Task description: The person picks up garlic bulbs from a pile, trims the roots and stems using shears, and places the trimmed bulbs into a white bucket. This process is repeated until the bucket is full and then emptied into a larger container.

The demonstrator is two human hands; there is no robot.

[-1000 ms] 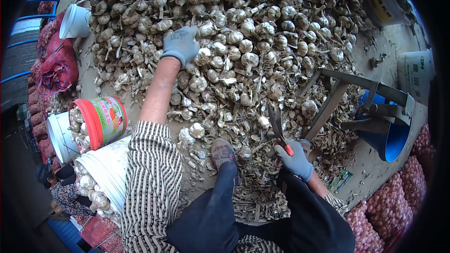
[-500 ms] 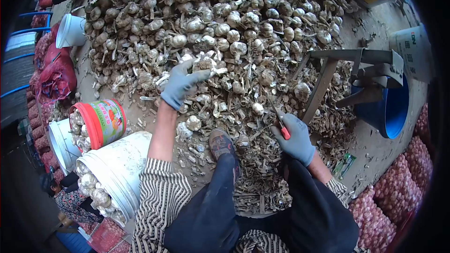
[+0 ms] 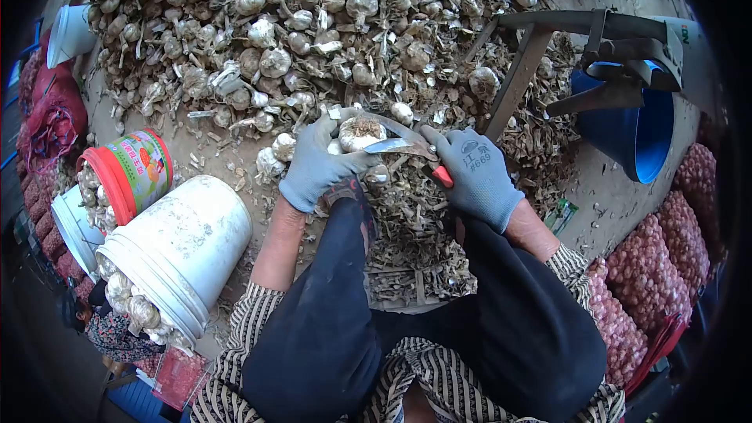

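Between the thumb and fingers of my gloved left hand (image 3: 323, 158) is a garlic bulb (image 3: 362, 135), its brown root end facing up. My gloved right hand (image 3: 475, 176) is closed around the red-handled shears (image 3: 413, 146). The two blades are spread, one on the upper right side of the bulb and one along its lower right edge, close to my left thumb. A large heap of dry garlic (image 3: 274, 23) with stalks lies in front of both hands. Cut stalks and husks (image 3: 407, 227) cover the ground under them.
On the left lie a tipped white bucket (image 3: 184, 227) and a red bucket (image 3: 137, 172), both with garlic inside. A metal frame (image 3: 521, 78) and a blue bucket (image 3: 627, 129) stand at right. Net bags of garlic (image 3: 646, 266) are stacked at lower right. Another person (image 3: 117, 329) sits at lower left.
My left hand has moved from the heap toward my knees and now holds a garlic bulb. My right hand has raised the shears to it, with the blades apart. The view has shifted.
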